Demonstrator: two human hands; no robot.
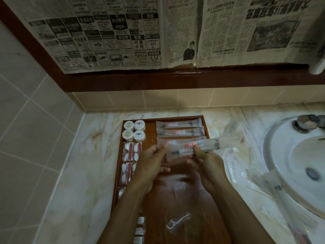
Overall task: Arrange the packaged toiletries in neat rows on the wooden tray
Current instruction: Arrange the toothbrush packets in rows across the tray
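A wooden tray (175,194) lies on the marble counter. Both hands hold one frosted toothbrush packet (209,146) slightly tilted above the tray's middle. My left hand (153,161) pinches its left end, and my right hand (205,164) pinches it near the middle. Three toothbrush packets (179,132) lie in a column at the tray's back right. Several round white jars (134,130) sit at the back left. Cotton swab packets (131,152) run down the left edge. A floss pick packet (177,221) lies near the front.
A white sink basin (299,166) with a metal tap (306,123) is on the right. More loose clear packets (274,187) lie on the counter by the sink. Tiled walls close the left and back; newspaper (158,32) covers the mirror above.
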